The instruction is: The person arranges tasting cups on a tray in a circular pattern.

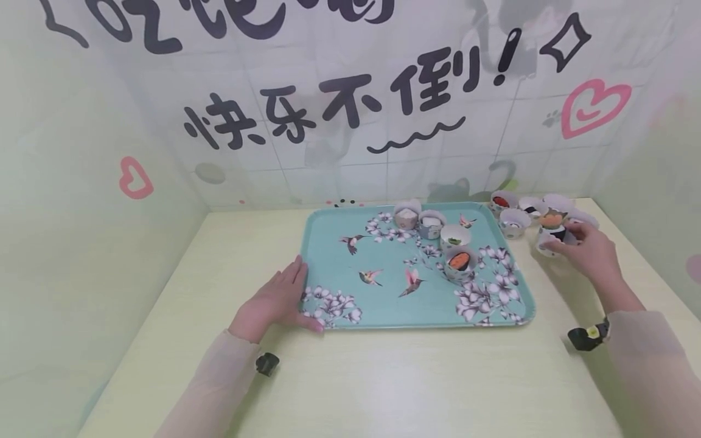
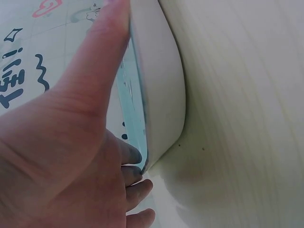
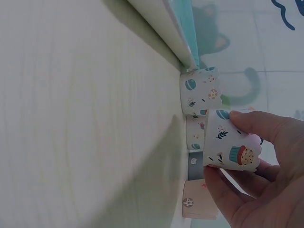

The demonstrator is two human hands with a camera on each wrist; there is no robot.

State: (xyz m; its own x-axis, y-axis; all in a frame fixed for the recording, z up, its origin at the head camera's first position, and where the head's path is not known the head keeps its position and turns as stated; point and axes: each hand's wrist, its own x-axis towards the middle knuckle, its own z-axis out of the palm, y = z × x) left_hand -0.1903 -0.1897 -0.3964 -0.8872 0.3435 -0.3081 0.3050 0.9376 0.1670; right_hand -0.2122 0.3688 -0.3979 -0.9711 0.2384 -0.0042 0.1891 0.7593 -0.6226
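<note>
Now we pinch with our right hand a printed paper baking cup of sushi, right of the turquoise tray, whose near-left corner our left hand touches, fingers straight.

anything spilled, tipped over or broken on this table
Nothing stands out. The four paper cups on the tray stand upright, with no spill visible around them. The held cup in the right hand shows no visible damage.
</note>
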